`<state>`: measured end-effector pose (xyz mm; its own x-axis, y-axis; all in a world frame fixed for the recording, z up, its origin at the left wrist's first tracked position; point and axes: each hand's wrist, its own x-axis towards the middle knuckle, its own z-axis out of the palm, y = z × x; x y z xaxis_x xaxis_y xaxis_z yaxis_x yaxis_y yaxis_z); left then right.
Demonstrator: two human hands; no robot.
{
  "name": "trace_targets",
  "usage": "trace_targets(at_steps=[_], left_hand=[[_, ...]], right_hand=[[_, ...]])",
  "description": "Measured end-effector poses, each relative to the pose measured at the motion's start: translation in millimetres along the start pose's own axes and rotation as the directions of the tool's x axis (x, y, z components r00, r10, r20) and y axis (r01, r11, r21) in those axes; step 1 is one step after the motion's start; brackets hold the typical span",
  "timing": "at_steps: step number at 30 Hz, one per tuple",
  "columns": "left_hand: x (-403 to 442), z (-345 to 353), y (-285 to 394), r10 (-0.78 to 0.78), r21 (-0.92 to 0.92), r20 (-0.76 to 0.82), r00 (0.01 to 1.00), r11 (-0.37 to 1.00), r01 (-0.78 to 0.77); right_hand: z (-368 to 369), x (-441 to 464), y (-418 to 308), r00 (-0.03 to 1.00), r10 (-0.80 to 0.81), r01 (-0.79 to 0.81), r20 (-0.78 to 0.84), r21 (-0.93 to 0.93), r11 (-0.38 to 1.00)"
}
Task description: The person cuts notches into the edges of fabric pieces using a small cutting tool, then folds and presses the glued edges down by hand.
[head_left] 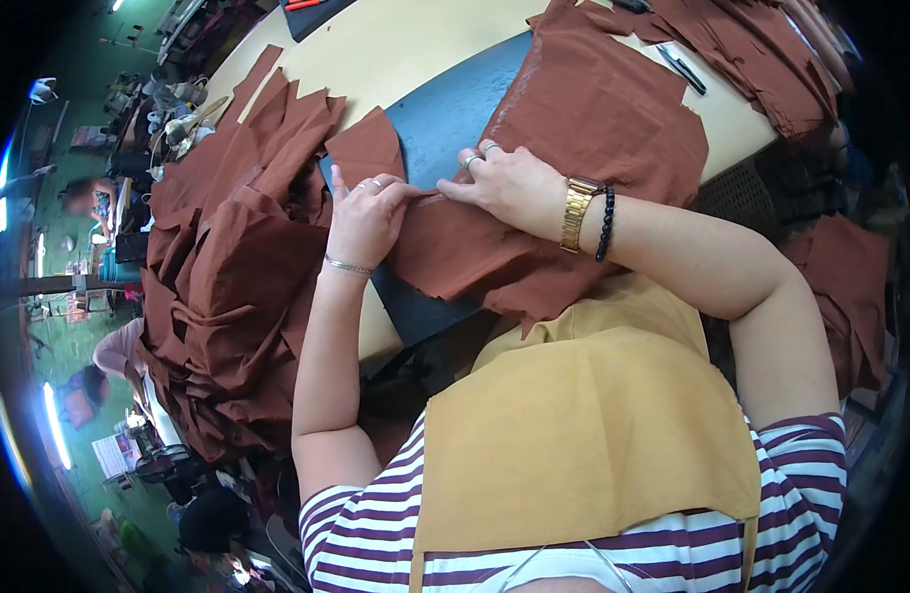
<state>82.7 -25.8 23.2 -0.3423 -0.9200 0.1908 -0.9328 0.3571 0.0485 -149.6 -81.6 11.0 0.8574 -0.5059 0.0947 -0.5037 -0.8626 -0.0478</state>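
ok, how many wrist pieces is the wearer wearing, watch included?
3: a silver bracelet behind the left hand, a gold watch and a black bead bracelet behind the right hand. None looks hidden.

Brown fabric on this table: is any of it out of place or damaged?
The crumpled heap at left looks untidy, seeming to spill past the edge of the table, whereas the cloth beside the right hand lies fairly flat. No clear damage shows.
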Motion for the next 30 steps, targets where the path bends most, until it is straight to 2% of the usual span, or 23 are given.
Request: trace_targets(at_steps=[8, 11, 13, 14, 16, 17, 18, 20, 21, 22, 24, 26, 27, 28, 30], left_hand=[[-2.3, 4.7, -0.3, -0.004, 0.040, -0.019, 1.000, 0.999, 0.005], [-6.5, 5.2, 1.8, -0.006, 0.081, -0.027, 1.000, 0.997, 0.009], [-10.7, 0.0, 9.7, -0.004, 0.110, -0.092, 0.996, 0.994, 0.014], [-15.4, -5.1, 18.0, -0.085, 0.096, -0.151, 0.985, 0.990, 0.100], [-35.6, -20.3, 39.4, -0.242, 0.053, -0.260, 0.935, 0.963, 0.265], [-51.8, -27.7, 48.1, -0.393, 0.067, -0.088, 0.915, 0.914, 0.399], [-68.8, -33.1, 55.7, -0.529, 0.106, 0.085, 0.844, 0.847, 0.520], [-87.3, -28.4, 84.7, -0.496, 0.013, 0.035, 0.868, 0.868, 0.496], [-88.2, -29.0, 98.7, -0.500, -0.069, 0.096, 0.861, 0.859, 0.507], [-90.6, -18.1, 108.3, -0.458, -0.185, -0.016, 0.889, 0.875, 0.448], [-83.7, -2.9, 120.1, -0.441, -0.342, -0.064, 0.895, 0.852, 0.396], [-65.6, -13.0, 124.6, -0.593, -0.635, 0.251, 0.765, 0.496, 0.593], [-67.9, 6.2, 122.2, -0.645, -0.885, 0.151, 0.749, 0.249, 0.393], [-67.4, 10.5, 123.2, -0.728, -0.975, 0.147, 0.670, 0.005, 0.220], [-75.7, -0.4, 103.0, -0.917, -0.978, 0.187, 0.354, -0.207, -0.021]], right_hand=[[0.9, 10.1, -15.5, 0.999, 0.042, -0.036, 0.027, -0.200, 0.979], [-15.2, 2.7, -2.5, 0.991, 0.052, -0.056, 0.120, 0.036, 0.998], [-8.0, -3.7, 26.0, 0.998, -0.065, 0.062, 0.021, 0.119, 0.991], [-4.6, -10.9, 39.6, 0.992, -0.119, 0.123, -0.030, 0.154, 0.980], [-4.9, -30.8, 57.8, 0.986, -0.115, 0.137, -0.125, 0.186, 0.973], [-4.5, -38.8, 64.5, 0.979, -0.112, 0.146, -0.170, 0.204, 0.968], [-0.3, -45.9, 66.9, 0.984, -0.054, 0.091, -0.172, 0.216, 0.972], [9.4, -56.2, 61.2, 0.984, 0.047, -0.003, -0.173, 0.242, 0.970], [6.5, -55.9, 52.7, 0.989, 0.106, -0.073, -0.106, 0.272, 0.960], [7.3, -53.7, 42.0, 0.984, 0.146, -0.109, -0.102, 0.303, 0.947], [11.2, -48.1, 18.5, 0.971, 0.221, -0.173, -0.096, 0.362, 0.916], [5.1, -44.0, -3.6, 0.985, 0.171, -0.143, -0.007, 0.519, 0.843], [1.8, -42.7, -9.8, 0.991, 0.134, -0.110, 0.009, 0.626, 0.772], [-1.6, -38.4, -15.1, 0.996, 0.088, -0.078, 0.023, 0.723, 0.686], [-15.1, -29.6, -9.8, 0.987, 0.087, 0.060, -0.132, 0.825, 0.562]])
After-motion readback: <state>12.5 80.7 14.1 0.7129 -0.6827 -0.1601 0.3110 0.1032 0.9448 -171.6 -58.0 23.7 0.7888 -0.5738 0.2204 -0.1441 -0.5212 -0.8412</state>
